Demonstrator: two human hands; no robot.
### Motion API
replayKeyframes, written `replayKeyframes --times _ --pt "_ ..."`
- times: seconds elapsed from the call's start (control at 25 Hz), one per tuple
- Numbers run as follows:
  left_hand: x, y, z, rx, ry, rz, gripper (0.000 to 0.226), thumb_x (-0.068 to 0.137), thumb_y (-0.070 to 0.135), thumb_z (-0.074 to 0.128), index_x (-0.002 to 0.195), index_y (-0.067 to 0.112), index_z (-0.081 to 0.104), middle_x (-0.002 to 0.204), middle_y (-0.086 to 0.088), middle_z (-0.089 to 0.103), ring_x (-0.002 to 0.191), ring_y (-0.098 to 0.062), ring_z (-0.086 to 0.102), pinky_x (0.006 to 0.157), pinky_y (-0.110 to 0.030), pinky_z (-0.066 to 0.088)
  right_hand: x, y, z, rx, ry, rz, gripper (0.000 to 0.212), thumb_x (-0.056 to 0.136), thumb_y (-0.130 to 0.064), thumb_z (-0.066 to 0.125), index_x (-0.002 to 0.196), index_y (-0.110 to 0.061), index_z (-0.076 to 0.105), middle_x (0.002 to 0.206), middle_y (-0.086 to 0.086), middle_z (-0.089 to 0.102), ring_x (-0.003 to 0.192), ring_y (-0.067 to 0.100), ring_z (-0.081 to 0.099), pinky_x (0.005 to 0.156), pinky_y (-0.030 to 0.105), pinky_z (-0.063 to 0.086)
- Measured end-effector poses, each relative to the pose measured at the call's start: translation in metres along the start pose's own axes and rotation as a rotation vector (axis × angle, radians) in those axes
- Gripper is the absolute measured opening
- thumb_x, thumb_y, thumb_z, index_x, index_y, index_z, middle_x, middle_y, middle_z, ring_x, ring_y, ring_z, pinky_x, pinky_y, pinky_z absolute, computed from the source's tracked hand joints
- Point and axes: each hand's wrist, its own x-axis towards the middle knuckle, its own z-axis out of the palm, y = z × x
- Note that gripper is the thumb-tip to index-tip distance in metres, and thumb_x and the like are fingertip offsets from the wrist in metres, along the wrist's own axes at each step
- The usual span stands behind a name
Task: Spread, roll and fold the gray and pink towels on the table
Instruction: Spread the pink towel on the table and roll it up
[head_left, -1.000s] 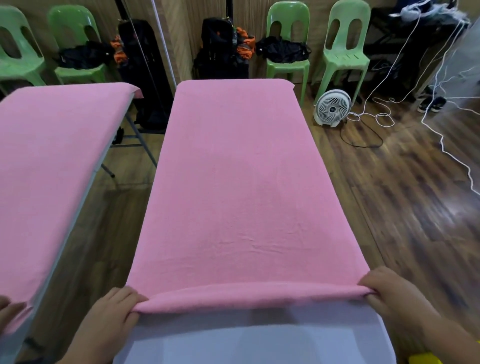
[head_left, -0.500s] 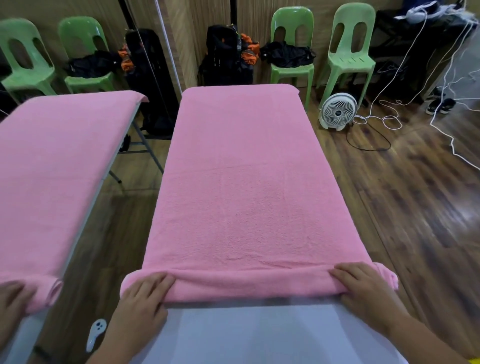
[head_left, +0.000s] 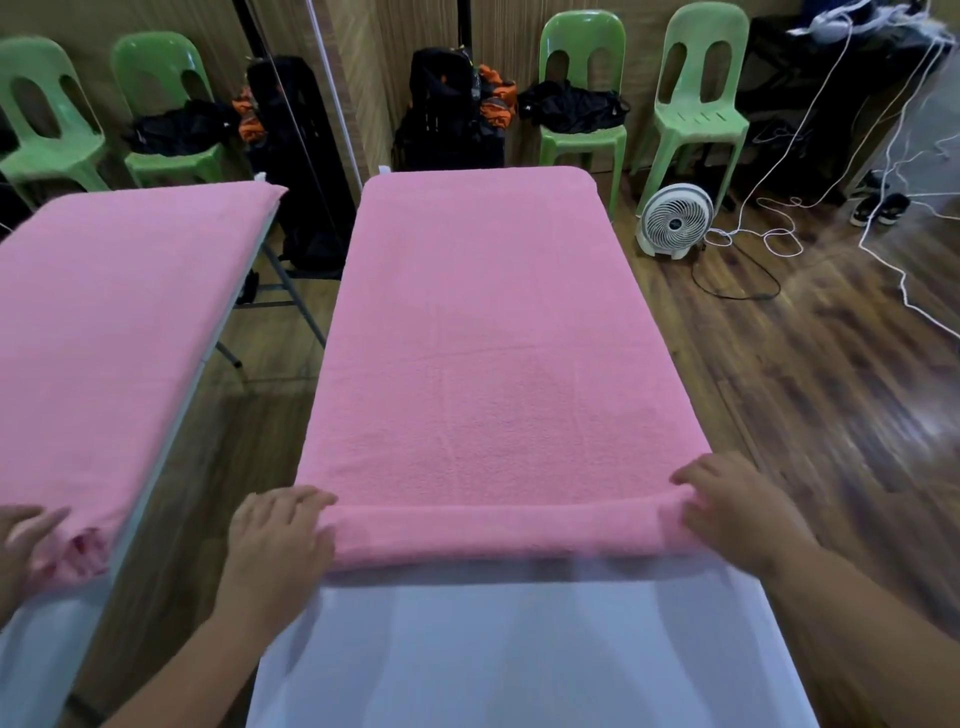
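Note:
A pink towel (head_left: 483, 364) lies spread along a long white table (head_left: 519, 654). Its near end is turned into a thick roll (head_left: 493, 535) that runs across the table's width. My left hand (head_left: 280, 540) rests on the roll's left end with its fingers laid flat over the top. At the right end my right hand (head_left: 737, 512) presses down, fingers lying over the roll. No gray towel is in view.
A mirror (head_left: 130, 322) on the left repeats the table, the towel and a hand. Green plastic chairs (head_left: 696, 119) and black bags (head_left: 452, 109) line the far wall. On the wooden floor to the right are a white fan (head_left: 672, 221) and loose white cables (head_left: 769, 234).
My hands went from pinching the towel's folded near edge to lying on top of it. The roll has grown thicker and moved away from me, baring more white table.

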Motion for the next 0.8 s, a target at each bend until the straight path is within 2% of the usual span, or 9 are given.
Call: replayKeyframes --times 0.12,0.2,0.28,0.36,0.48,0.6,0.64,0.72,0.8 --pt "-0.013 0.041 0.021 -0.029 -0.135 0.248 0.052 0.079 0.039 0.053 0.129 0.024 0.060 0.131 0.003 0.060 0.117 -0.020 0.054 0.106 -0.044 0.040 -0.013 -0.054 0.038 0.026 -0.068 -0.318 0.036 0.068 -0.026 0.064 0.103 -0.019 0.069 0.104 -0.002 0.065 0.093 0.018 0.059 0.081 0.030 0.050" --pt "-0.013 0.032 0.028 -0.051 -0.178 0.143 0.061 0.075 0.039 0.051 0.134 0.025 0.057 0.134 0.002 0.058 0.119 -0.021 0.053 0.104 -0.046 0.044 -0.016 -0.036 0.052 0.040 -0.069 -0.193 0.047 0.062 -0.032 0.061 0.107 -0.022 0.068 0.106 -0.001 0.067 0.095 0.023 0.063 0.088 0.034 0.044" --pt "-0.011 0.004 0.026 -0.055 -0.171 0.020 0.053 0.078 0.036 0.047 0.126 0.022 0.063 0.125 0.000 0.063 0.112 -0.024 0.056 0.097 -0.046 0.047 -0.024 0.006 0.050 -0.005 -0.028 -0.019 0.049 0.053 -0.025 0.071 0.101 -0.024 0.070 0.096 -0.003 0.070 0.089 0.027 0.065 0.093 0.042 0.039" --pt "-0.017 -0.017 0.021 -0.052 -0.098 0.028 0.042 0.081 0.032 0.045 0.113 0.021 0.069 0.113 0.002 0.067 0.103 -0.025 0.060 0.088 -0.043 0.046 -0.041 0.032 0.038 0.002 -0.077 0.082 0.052 0.050 -0.018 0.079 0.099 -0.030 0.069 0.090 -0.011 0.068 0.088 0.019 0.060 0.094 0.045 0.040" --pt "-0.025 -0.014 0.002 -0.111 -0.050 0.036 0.027 0.084 0.031 0.041 0.094 0.031 0.067 0.092 0.013 0.067 0.087 -0.017 0.062 0.081 -0.039 0.042 -0.050 0.029 0.012 0.073 -0.202 0.118 0.031 0.060 -0.027 0.063 0.084 -0.044 0.054 0.069 -0.016 0.060 0.071 0.010 0.051 0.070 0.032 0.043" --pt "-0.005 -0.012 -0.012 -0.144 -0.131 0.041 0.018 0.087 0.030 0.041 0.086 0.042 0.054 0.070 0.018 0.061 0.066 -0.003 0.056 0.080 -0.040 0.046 -0.019 0.033 -0.008 0.181 -0.371 0.206 0.009 0.066 -0.039 0.048 0.071 -0.038 0.056 0.063 -0.012 0.060 0.064 0.010 0.055 0.058 0.027 0.042" --pt "0.007 -0.014 -0.011 -0.116 -0.165 0.006 0.016 0.089 0.030 0.043 0.090 0.042 0.053 0.071 0.016 0.063 0.067 -0.003 0.057 0.082 -0.042 0.050 -0.003 0.040 -0.008 0.161 -0.386 0.244 0.016 0.066 -0.043 0.045 0.069 -0.037 0.059 0.065 -0.012 0.062 0.068 0.011 0.057 0.061 0.027 0.044" --pt "0.023 -0.014 -0.005 0.027 -0.150 -0.046 0.024 0.089 0.033 0.045 0.108 0.036 0.059 0.098 0.008 0.070 0.088 -0.013 0.064 0.092 -0.045 0.050 0.018 0.037 -0.007 0.107 -0.308 0.207 0.028 0.068 -0.048 0.043 0.081 -0.037 0.065 0.082 -0.010 0.067 0.082 0.014 0.060 0.075 0.031 0.048" --pt "0.020 0.000 0.006 0.126 -0.169 0.036 0.042 0.085 0.038 0.044 0.123 0.028 0.059 0.124 0.002 0.062 0.112 -0.022 0.056 0.103 -0.048 0.042 0.020 0.023 0.007 -0.006 -0.168 0.006 0.037 0.071 -0.049 0.050 0.096 -0.030 0.069 0.097 -0.009 0.067 0.092 0.017 0.061 0.083 0.036 0.050"
